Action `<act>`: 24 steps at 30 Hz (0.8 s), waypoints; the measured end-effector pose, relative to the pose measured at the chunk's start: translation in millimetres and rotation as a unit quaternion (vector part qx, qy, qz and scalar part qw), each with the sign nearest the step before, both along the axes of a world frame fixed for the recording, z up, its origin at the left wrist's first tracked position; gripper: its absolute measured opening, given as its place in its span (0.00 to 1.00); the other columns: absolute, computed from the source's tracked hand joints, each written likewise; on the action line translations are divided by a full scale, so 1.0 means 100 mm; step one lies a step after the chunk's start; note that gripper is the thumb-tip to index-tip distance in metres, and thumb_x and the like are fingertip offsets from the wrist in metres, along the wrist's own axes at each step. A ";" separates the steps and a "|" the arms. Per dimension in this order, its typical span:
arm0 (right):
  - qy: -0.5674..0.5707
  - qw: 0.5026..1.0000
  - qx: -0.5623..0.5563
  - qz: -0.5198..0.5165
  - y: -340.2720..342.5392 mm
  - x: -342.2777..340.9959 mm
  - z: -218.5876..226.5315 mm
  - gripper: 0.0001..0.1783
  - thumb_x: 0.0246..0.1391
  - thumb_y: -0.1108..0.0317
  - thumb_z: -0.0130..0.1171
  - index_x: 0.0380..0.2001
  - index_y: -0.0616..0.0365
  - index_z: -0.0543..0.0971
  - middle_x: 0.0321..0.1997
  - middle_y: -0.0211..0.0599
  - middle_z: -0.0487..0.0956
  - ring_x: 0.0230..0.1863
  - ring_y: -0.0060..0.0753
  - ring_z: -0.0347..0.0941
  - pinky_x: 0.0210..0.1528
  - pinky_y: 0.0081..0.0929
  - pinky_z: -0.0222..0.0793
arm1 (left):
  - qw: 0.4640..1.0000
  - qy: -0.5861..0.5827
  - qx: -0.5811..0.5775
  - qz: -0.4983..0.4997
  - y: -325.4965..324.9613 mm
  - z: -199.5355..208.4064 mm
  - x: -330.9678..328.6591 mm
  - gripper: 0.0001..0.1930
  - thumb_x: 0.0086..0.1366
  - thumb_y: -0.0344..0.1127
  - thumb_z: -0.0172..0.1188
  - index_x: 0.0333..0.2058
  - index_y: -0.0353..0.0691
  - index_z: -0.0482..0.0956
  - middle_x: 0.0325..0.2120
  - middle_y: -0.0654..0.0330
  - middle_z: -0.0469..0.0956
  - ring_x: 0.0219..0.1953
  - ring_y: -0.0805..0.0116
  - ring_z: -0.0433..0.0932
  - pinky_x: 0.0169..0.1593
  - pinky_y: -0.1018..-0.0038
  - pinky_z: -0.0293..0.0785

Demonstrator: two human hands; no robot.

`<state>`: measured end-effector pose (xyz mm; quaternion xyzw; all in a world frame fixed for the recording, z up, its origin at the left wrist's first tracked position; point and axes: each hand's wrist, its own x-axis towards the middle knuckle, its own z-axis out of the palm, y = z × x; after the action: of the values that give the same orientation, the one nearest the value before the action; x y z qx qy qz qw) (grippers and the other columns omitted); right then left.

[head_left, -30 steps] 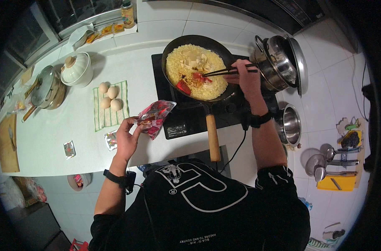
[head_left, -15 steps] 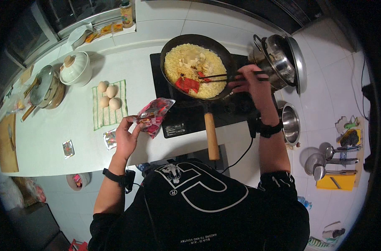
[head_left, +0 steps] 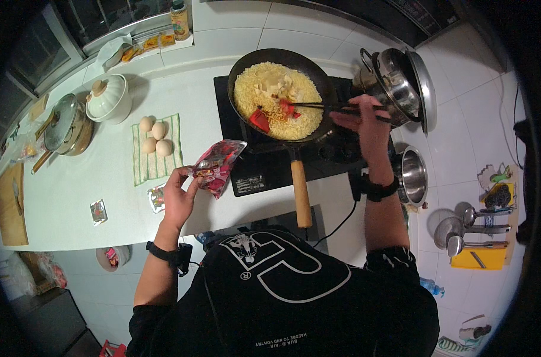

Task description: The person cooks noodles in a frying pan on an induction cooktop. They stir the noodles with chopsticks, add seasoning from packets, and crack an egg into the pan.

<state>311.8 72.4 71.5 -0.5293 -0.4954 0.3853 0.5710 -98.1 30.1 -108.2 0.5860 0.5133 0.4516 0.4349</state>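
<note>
A dark wok (head_left: 242, 63) with a wooden handle (head_left: 301, 196) sits on a black cooktop (head_left: 249, 175). Inside it are instant noodles (head_left: 249, 84) in broth, with pale sliced pieces (head_left: 282, 86) on top. My right hand (head_left: 370, 116) is closed round dark chopsticks (head_left: 336, 107), whose tips touch a red piece (head_left: 288, 108) in the noodles. Another red piece (head_left: 259, 121) lies near the wok's lower left, with orange-red seasoning between them. Over the cooktop's left edge, my left hand (head_left: 180, 193) pinches a torn, shiny pink-and-silver packet (head_left: 218, 165).
Several eggs (head_left: 159, 130) rest on a striped cloth (head_left: 141, 168) to the left. Two small sachets (head_left: 98, 212) lie on the counter. A lidded white pot (head_left: 113, 107) and a glass-lidded saucepan (head_left: 68, 131) stand farther left. Steel pots (head_left: 395, 83) crowd the wok's right side.
The chopsticks have moved slightly right and up, carrying one red piece away from the other. More orange-red seasoning shows on the noodles between them. My left hand and the packet are nearly unmoved.
</note>
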 end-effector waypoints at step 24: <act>0.054 0.989 -0.139 0.010 2.00 1.23 -0.25 0.23 0.72 0.62 0.39 0.50 0.80 0.64 0.51 0.79 0.71 0.46 0.66 0.81 0.47 0.45 0.84 | 0.995 0.010 -0.013 0.097 -0.28 -0.01 0.42 0.13 0.64 0.25 0.66 0.42 0.33 0.71 0.39 0.58 0.79 0.43 0.73 0.78 0.49 0.76 0.74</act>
<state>434.8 272.2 46.2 -0.5768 -0.4109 0.4844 0.5136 -56.3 2.0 -108.8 0.5325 0.5775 0.4793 0.3915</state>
